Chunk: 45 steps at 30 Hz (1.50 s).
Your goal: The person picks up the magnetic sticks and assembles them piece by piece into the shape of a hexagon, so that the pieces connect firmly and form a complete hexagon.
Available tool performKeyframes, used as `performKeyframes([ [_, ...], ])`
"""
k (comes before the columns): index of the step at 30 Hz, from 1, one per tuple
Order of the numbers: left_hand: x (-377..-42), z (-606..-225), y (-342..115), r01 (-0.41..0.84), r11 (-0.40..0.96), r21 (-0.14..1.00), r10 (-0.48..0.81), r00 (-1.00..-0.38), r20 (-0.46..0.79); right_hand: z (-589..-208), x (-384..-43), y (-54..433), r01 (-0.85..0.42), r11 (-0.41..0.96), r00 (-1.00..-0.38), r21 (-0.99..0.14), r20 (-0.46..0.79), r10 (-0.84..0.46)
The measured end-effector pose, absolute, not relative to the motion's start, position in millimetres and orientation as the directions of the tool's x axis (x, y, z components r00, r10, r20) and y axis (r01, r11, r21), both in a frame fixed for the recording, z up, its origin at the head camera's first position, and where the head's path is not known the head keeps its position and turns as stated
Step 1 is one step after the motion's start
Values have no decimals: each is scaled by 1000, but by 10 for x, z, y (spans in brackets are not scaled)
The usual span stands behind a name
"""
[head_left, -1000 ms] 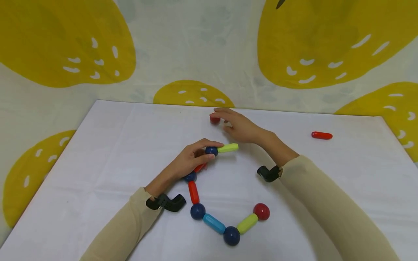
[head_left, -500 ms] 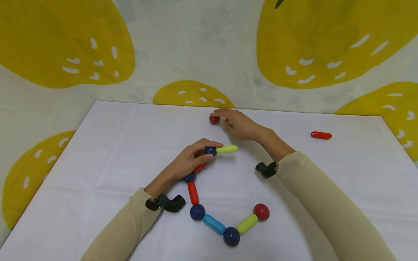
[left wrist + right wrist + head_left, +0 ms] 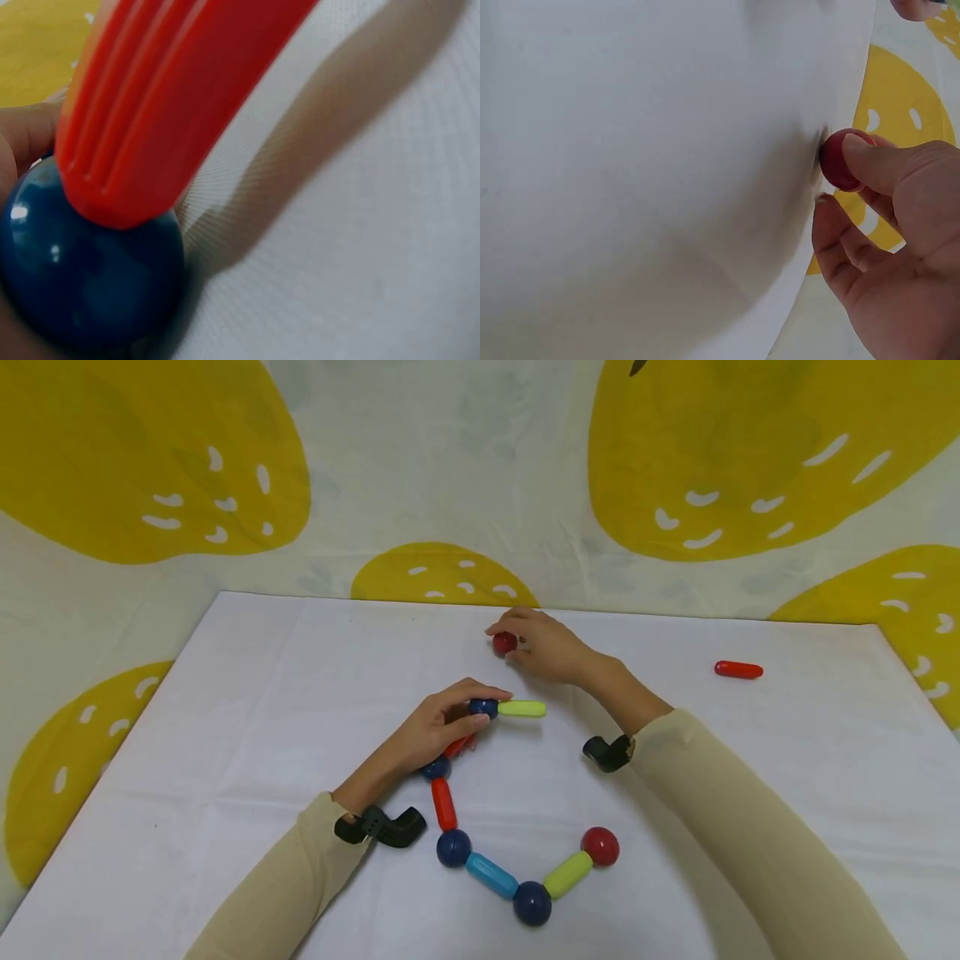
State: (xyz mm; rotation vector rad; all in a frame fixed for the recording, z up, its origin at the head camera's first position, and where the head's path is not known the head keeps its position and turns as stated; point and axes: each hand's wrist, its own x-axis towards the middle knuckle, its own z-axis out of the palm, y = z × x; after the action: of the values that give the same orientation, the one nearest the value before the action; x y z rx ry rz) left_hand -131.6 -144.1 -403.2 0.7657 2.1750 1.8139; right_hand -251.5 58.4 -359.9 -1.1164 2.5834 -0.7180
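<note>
My left hand (image 3: 435,722) pinches a dark blue ball (image 3: 483,708) between thumb and fingers. A yellow-green rod (image 3: 522,709) sticks out of that ball to the right. From the same hand a chain of toy balls and rods runs down the table: a red rod (image 3: 444,804), a blue ball (image 3: 453,848), a light blue rod (image 3: 492,874), another blue ball (image 3: 532,903), a second yellow-green rod (image 3: 568,874) and a red ball (image 3: 601,847). Large in the left wrist view is a red rod (image 3: 165,105) against a blue ball. Near the back edge my right hand (image 3: 551,647) pinches another red ball (image 3: 844,159).
A loose red rod (image 3: 738,670) lies at the back right of the white table (image 3: 810,760). Behind the table's far edge hangs a cloth (image 3: 450,468) with large yellow shapes. A black device is strapped to each wrist.
My right hand has closed thumb and finger on the far red ball and drawn it slightly nearer and to the right. The left hand's rod has tipped a little; the lower chain has stayed put.
</note>
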Motion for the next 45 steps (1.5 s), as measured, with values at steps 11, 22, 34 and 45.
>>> performKeyframes([
  [11,-1310,-3968,-1406,172,136,976,479,-873,87,-3567,-2450,778,-580,582,-709,-571,2,-705],
  [22,-1238,-3722,-1334,132,132,982,476,-878,54,-3376,-2078,1375,-391,590,-817,-706,-28,-576],
  [34,-1232,-3738,-1341,142,136,980,456,-888,66,-3254,-1710,1594,-419,516,-811,-747,52,-583],
  [45,-1230,-3730,-1383,157,144,977,452,-889,76,-3376,-1520,1588,-365,473,-818,-802,33,-575],
])
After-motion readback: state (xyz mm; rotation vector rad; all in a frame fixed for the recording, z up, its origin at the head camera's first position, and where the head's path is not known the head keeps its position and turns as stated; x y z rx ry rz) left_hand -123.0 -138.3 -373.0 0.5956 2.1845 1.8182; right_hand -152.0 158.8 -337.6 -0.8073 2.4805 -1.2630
